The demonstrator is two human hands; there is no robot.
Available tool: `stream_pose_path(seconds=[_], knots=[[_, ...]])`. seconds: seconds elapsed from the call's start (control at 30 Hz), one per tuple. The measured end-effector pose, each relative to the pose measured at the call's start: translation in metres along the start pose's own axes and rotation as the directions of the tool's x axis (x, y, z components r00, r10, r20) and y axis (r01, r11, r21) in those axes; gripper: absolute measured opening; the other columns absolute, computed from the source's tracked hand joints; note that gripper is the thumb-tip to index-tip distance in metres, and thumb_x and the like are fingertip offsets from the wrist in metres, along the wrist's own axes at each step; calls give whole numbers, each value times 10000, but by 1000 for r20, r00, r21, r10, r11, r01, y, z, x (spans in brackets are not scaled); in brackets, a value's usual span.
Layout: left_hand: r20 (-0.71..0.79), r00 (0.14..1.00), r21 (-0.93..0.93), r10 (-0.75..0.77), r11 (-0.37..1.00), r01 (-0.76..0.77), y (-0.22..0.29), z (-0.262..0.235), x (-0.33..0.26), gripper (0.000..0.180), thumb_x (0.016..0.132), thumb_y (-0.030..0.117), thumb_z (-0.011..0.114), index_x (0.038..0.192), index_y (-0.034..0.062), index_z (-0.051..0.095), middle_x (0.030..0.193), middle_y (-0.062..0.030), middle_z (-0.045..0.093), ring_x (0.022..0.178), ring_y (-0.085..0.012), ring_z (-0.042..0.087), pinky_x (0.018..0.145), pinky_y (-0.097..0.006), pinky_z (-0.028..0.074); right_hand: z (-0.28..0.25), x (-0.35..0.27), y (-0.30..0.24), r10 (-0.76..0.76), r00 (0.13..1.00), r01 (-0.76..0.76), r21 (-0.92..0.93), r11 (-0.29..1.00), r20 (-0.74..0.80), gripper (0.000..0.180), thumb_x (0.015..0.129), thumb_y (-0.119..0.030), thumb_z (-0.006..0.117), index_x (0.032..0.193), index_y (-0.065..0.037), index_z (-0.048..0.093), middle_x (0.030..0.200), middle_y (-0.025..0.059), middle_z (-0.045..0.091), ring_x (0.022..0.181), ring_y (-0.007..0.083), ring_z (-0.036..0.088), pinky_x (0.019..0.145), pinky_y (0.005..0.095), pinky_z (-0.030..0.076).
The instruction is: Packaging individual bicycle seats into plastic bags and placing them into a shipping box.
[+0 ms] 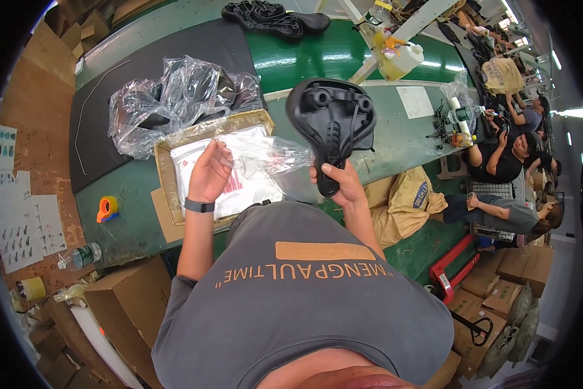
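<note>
My right hand (344, 184) grips the narrow nose of a black bicycle saddle (332, 120), which is held up with its moulded underside showing. At the left, my left hand (210, 172) has curled fingers at the edge of a clear plastic bag (281, 155); the bag stretches toward the saddle. Beneath them is an open cardboard box (168, 185) filled with flat white plastic bags (204, 155) bearing red print. Just beyond the box, several dark saddles wrapped in clear plastic (187, 91) lie in a heap on a black mat (100, 120).
Bare black saddles (265, 18) rest on the green belt (291, 55) at the back. A spray bottle (400, 59) and a paper sheet (414, 102) are toward the right. Orange tape (108, 206) lies left. A woven sack (405, 204) stands right; co-workers (509, 152) sit beyond.
</note>
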State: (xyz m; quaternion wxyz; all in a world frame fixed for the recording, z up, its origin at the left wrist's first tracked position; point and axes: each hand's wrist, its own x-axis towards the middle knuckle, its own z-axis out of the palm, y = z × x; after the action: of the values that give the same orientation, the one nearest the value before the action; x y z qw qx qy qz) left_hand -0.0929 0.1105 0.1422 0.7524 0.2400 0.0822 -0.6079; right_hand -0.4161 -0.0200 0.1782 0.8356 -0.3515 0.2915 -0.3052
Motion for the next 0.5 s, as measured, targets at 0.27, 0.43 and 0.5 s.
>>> stream_pose_path(seconds=[0.27,0.43,0.5], knots=[[21,997,722,68,689,-62,-8,19,23,211,1040,286,723,971,87,728,794,76,592,685,-26,513,608,-221,427,-4,2,-9,-86,980,163,-488,858,177,628,807,-54,837,1355,17,540,1164,167,706,1021,283,709,902,403,584],[444,782,792,438,216,-571,-38,84,18,187,1036,172,708,973,12,780,809,25,609,746,-87,558,671,-269,455,29,7,0,-29,999,-11,-976,216,-18,1156,701,2,899,1659,-10,254,1473,111,579,1349,234,571,1131,382,459],[701,703,671,122,224,-707,-47,89,7,179,1035,126,689,997,-17,790,821,-19,630,789,-118,572,709,-301,469,15,16,24,-44,997,-47,-978,203,-57,1177,718,7,899,1684,-88,233,1501,120,568,1355,253,573,1137,399,464]])
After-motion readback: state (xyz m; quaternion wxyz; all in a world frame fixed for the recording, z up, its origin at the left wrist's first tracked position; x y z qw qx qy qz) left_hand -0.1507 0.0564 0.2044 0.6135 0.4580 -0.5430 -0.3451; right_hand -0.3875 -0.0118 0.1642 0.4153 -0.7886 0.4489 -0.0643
